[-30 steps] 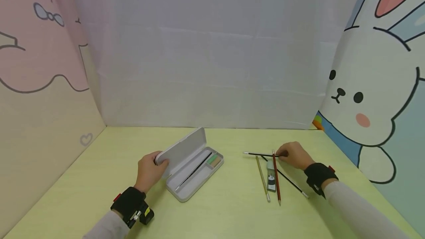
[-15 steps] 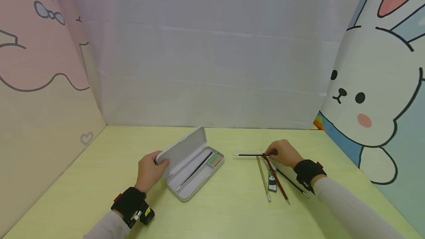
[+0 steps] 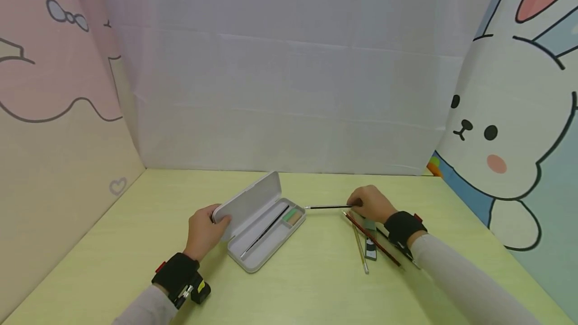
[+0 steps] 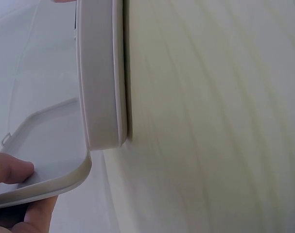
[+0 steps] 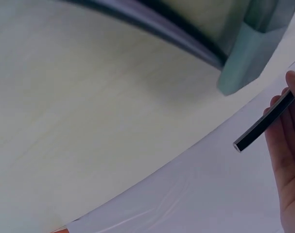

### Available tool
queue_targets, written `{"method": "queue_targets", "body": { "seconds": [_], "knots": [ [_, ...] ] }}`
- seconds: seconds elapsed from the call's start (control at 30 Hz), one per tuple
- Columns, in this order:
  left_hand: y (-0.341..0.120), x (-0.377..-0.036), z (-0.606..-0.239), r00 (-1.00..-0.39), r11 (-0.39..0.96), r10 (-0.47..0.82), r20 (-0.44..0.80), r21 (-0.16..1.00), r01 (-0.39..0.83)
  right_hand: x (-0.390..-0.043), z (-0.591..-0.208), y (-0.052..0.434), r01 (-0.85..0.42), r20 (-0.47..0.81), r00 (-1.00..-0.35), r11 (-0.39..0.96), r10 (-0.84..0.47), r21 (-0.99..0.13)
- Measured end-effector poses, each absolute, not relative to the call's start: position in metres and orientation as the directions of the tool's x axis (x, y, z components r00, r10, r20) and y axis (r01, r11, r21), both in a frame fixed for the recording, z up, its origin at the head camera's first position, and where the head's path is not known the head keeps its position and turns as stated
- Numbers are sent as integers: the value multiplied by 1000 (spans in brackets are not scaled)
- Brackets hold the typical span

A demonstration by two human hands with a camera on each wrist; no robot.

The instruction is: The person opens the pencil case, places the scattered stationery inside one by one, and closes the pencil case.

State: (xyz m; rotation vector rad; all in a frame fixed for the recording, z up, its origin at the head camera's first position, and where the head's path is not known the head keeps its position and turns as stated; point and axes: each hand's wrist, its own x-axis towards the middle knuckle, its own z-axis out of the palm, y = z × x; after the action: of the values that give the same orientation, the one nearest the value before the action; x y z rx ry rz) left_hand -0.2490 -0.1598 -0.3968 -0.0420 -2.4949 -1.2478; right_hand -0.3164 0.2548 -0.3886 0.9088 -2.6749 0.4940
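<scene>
A white pencil case point(image 3: 264, 237) lies open on the yellow-green table point(image 3: 293, 285), its lid point(image 3: 247, 201) raised. My left hand point(image 3: 205, 228) grips the lid's near corner; the left wrist view shows the case's rim point(image 4: 101, 77) and a finger point(image 4: 11, 167) on the lid. Inside lie a black pencil point(image 3: 265, 230) and a green eraser point(image 3: 289, 215). My right hand point(image 3: 368, 203) pinches another black pencil point(image 3: 326, 207) point(image 5: 264, 121), held level, its tip near the case's right end.
Right of the case lie a red pencil point(image 3: 372, 239), a pale yellowish pencil point(image 3: 359, 249), a small panda-print item point(image 3: 370, 246) and one more dark pencil point(image 3: 405, 259), partly under my right forearm. Cartoon panels wall the table at left, back and right.
My right hand has lifted the black pencil off the pile and carried it left toward the case. The red pencil was knocked askew. My left hand has kept its hold on the lid.
</scene>
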Motion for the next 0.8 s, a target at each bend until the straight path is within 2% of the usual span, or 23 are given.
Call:
{"method": "queue_targets", "body": {
  "seconds": [0.5,0.8],
  "knots": [
    [-159,-249,-394,-939,612,-123,322,769,183,-325,-379,224,-627,337,-772,732,-539,-266],
    [-161,-250,-397,-934,615,-119,337,763,198,-329,-367,186,-699,340,-710,679,-617,-226]
  ]
}}
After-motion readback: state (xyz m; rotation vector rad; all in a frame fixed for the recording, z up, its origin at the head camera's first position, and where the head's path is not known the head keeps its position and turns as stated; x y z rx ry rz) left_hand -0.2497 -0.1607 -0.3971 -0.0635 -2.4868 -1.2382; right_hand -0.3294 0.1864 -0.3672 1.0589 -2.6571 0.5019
